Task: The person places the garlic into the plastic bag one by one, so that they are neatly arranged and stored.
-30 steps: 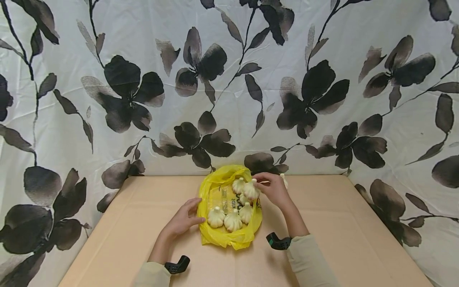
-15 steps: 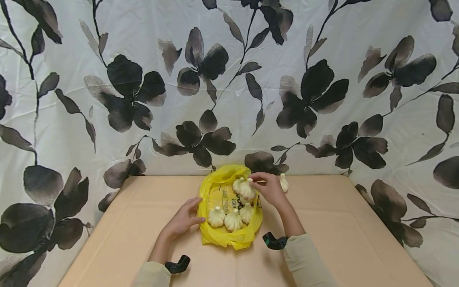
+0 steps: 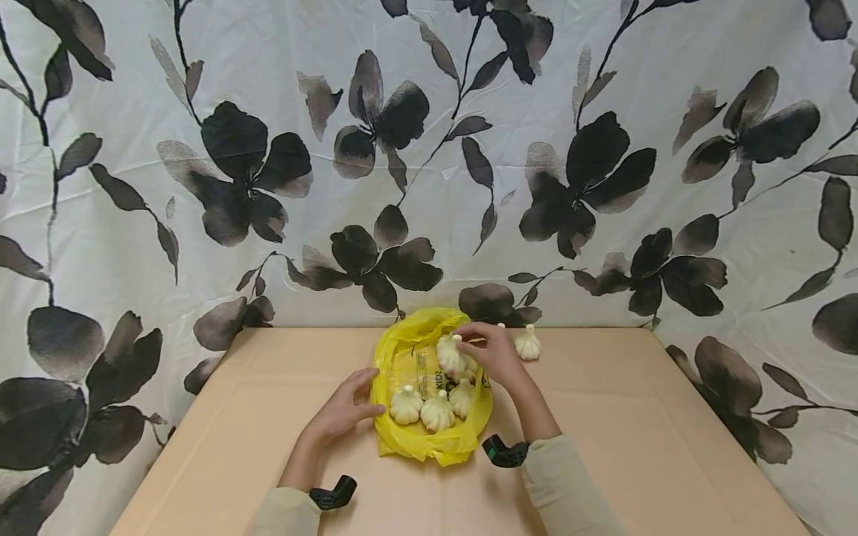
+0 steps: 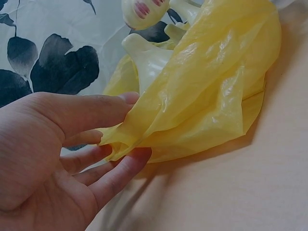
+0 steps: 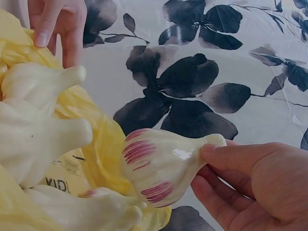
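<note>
On the table lies an open yellow plastic bag (image 3: 436,448) with printed lettering, its rim spread wide. Several garlic bulbs (image 3: 437,412) rest inside it. My right hand (image 3: 497,353) pinches another garlic bulb (image 5: 161,163) by its stem, over the far right part of the bag; pink streaks mark this bulb in the right wrist view. At the bag's left side, my left hand (image 4: 67,149) holds the rim between thumb and fingers. The held bulb hides part of what lies beneath it in the head view.
One garlic bulb (image 3: 528,344) stands outside the bag at the table's far edge, and the tip of another shows behind my right hand. A white cloth with dark flowers (image 3: 375,186) hangs behind the beige table (image 3: 603,417).
My right hand has moved left with the garlic bulb, further over the bag. The bulb behind that hand has come into full view. My left hand stays at the rim.
</note>
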Action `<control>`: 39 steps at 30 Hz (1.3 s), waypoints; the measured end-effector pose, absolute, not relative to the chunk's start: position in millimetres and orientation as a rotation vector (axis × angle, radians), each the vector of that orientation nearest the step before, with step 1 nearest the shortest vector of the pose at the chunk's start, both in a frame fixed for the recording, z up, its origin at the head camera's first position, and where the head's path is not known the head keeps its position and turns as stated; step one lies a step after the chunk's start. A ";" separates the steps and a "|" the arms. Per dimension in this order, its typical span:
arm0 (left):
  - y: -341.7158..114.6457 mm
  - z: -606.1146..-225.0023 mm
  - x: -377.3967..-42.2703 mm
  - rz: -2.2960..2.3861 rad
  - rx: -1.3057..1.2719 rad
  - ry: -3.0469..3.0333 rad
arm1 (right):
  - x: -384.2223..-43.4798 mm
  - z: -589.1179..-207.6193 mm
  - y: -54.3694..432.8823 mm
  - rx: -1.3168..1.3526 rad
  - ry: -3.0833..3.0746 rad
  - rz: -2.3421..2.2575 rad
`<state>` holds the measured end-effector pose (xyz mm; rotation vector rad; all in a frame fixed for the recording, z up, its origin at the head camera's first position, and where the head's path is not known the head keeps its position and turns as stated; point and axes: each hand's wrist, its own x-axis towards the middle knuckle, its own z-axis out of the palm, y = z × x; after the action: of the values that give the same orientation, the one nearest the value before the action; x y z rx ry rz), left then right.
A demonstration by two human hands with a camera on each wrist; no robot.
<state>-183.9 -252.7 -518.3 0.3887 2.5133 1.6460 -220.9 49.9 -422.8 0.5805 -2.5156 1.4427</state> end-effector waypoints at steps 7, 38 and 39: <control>-250.9 -520.8 -187.4 1.618 0.376 2.540 | -226.3 -423.1 47.7 0.609 -2.518 1.471; -252.2 -521.2 -184.9 1.642 0.350 2.544 | -230.8 -440.5 17.3 0.693 -2.550 1.473; -252.4 -521.1 -184.7 1.642 0.349 2.544 | -231.2 -440.8 16.5 0.695 -2.553 1.469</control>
<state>-184.7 -252.4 -521.1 0.3488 2.5441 1.6416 -231.2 16.5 -440.8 0.6951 -2.5531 1.4690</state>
